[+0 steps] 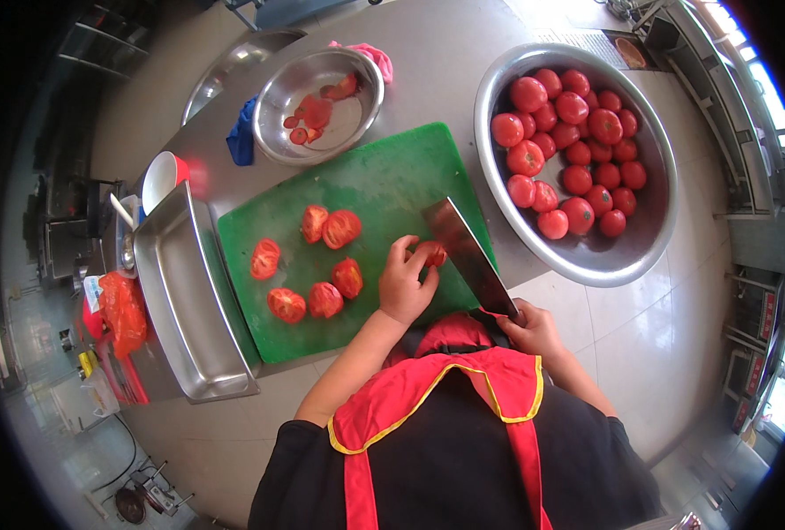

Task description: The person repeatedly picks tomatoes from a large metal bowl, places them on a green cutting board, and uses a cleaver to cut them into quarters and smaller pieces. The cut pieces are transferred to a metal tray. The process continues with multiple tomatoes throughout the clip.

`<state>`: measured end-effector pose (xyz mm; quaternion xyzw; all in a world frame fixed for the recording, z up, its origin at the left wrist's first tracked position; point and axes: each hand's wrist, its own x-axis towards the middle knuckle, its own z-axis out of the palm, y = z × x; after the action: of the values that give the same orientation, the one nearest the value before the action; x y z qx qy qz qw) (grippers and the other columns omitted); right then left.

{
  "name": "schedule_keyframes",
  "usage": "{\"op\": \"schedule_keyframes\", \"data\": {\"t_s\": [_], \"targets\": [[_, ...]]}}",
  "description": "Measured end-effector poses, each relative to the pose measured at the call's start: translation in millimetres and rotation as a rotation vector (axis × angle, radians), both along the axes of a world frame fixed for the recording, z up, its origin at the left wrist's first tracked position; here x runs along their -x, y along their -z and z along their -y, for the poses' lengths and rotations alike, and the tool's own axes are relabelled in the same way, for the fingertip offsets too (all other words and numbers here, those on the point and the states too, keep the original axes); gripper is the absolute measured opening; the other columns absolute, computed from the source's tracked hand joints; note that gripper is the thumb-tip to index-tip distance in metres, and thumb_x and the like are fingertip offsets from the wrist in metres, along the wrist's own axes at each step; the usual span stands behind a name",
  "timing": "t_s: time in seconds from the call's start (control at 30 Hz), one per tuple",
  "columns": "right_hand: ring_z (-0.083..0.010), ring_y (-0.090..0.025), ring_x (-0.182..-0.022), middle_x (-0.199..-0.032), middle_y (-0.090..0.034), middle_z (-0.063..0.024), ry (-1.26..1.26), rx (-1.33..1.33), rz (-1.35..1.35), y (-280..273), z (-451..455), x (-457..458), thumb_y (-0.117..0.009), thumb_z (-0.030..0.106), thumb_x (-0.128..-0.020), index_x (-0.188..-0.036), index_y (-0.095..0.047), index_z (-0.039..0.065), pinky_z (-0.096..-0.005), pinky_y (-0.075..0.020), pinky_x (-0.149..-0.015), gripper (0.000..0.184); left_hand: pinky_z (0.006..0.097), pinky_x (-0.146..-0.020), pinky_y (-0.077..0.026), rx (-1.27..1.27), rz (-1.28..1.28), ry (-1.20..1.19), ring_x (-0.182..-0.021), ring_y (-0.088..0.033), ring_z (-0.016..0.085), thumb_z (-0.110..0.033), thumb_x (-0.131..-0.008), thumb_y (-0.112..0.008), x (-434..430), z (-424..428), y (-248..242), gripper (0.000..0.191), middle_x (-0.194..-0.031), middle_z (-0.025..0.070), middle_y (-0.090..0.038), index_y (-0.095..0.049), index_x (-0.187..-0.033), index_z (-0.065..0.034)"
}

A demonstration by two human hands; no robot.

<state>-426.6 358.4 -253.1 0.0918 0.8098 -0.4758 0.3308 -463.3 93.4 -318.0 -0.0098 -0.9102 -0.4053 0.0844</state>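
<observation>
My left hand holds a piece of tomato with its fingertips on the green cutting board. Right beside that piece is the broad blade of a cleaver, whose handle my right hand grips at the board's near right edge. Several cut tomato pieces, among them a tomato half, lie spread over the left and middle of the board. Whether the blade touches the held piece cannot be told.
A large metal basin of whole tomatoes stands right of the board. Beyond the board are a smaller metal bowl with tomato scraps, a blue cloth and a pink cloth. A rectangular steel pan and a red-and-white bowl stand left.
</observation>
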Motion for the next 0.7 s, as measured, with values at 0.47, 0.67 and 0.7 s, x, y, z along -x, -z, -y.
{"op": "schedule_keyframes", "data": {"t_s": [0.47, 0.67, 0.7], "targets": [[-0.0075, -0.057, -0.059, -0.067, -0.059, 0.0021, 0.058, 0.092, 0.059, -4.0, 3.8, 2.5, -0.068, 0.014, -0.093, -0.103, -0.068, 0.003, -0.028, -0.0468, -0.055, 0.015, 0.0418, -0.083, -0.056, 0.061, -0.1, 0.041, -0.1, -0.062, 0.033, -0.009, -0.077, -0.078, 6.6, 9.3, 6.0, 0.022, -0.116, 0.0103, -0.06, -0.069, -0.097, -0.0092], [-0.0065, -0.054, -0.062, -0.07, -0.06, 0.003, 0.116, 0.205, 0.185, 0.0, 0.3, -0.9, -0.068, 0.015, -0.094, -0.107, -0.068, 0.003, -0.0271, -0.0455, -0.057, 0.018, 0.028, -0.065, -0.06, -0.191, 0.053, -0.035, -0.095, -0.068, 0.02, -0.007, -0.083, -0.079, 13.4, 20.9, 25.8, 0.017, -0.115, 0.0088, -0.061, -0.072, -0.098, -0.0051], [-0.0076, -0.057, -0.063, -0.071, -0.061, 0.0022, 0.132, 0.238, 0.187, 0.3, -1.3, -1.7, -0.067, 0.015, -0.094, -0.104, -0.068, 0.003, -0.0278, -0.0479, -0.058, 0.016, 0.0287, -0.066, -0.06, -0.22, 0.067, -0.041, -0.095, -0.068, 0.02, -0.007, -0.083, -0.079, 14.6, 22.4, 27.4, 0.017, -0.114, 0.0088, -0.062, -0.073, -0.098, -0.0049]]}}
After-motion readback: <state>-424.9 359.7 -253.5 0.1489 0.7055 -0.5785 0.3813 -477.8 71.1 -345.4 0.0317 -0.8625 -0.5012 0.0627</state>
